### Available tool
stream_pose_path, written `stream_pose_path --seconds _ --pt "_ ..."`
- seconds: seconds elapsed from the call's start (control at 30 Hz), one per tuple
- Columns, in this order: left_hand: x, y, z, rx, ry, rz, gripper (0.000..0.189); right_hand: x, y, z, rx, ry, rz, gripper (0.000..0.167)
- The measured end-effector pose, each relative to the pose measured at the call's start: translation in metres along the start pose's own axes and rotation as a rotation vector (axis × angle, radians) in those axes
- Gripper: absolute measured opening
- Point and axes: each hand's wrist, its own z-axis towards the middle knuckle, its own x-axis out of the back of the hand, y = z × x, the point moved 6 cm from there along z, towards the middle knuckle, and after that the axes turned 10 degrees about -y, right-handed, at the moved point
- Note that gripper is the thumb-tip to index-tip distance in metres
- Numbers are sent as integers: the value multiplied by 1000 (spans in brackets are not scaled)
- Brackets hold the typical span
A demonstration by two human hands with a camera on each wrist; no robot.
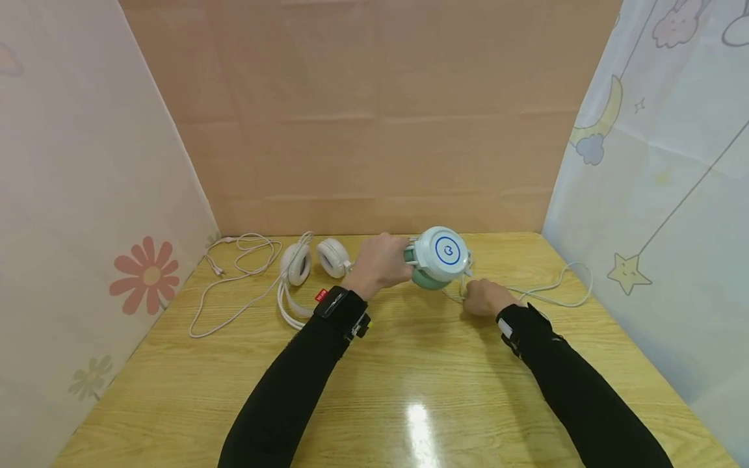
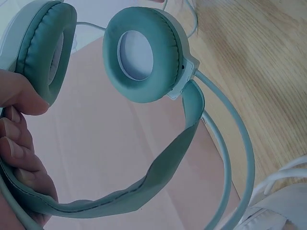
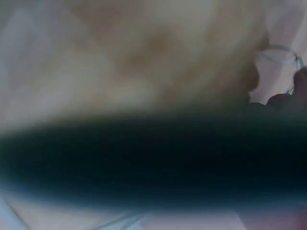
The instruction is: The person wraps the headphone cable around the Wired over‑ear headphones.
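Mint-green headphones [image 1: 447, 250] are held up over the table by my left hand [image 1: 380, 260]. In the left wrist view, the thumb and fingers of the left hand [image 2: 21, 139] grip the headband beside one ear cup, while the other ear cup [image 2: 112, 60] hangs free with its green cushion showing. My right hand [image 1: 487, 298] is low over the table just right of the headphones, its fingers curled on the pale headphone cable [image 1: 591, 286]. The right wrist view is mostly blocked by a dark blurred shape; only part of the fingers [image 3: 300, 88] and some cable show.
White headphones [image 1: 295, 263] lie on the wooden table [image 1: 374, 403] left of my left hand, partly behind that arm. Their white cable [image 1: 201, 312] spreads in loops to the left. A pinkish-brown backdrop [image 1: 374, 117] stands behind, with patterned cloth walls at both sides.
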Motion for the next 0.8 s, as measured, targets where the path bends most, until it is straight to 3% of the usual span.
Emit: stream_pose_path --seconds 0.33,0.57,0.8 --pt "0 -9 0 1 5 -37 33 -16 -13 -18 86 -4 -56 21" --pt "4 -13 0 9 9 -76 37 -27 -26 -36 137 -21 -126 50" --pt "9 -17 3 11 2 -124 34 -29 -34 -44 168 -2 -159 42"
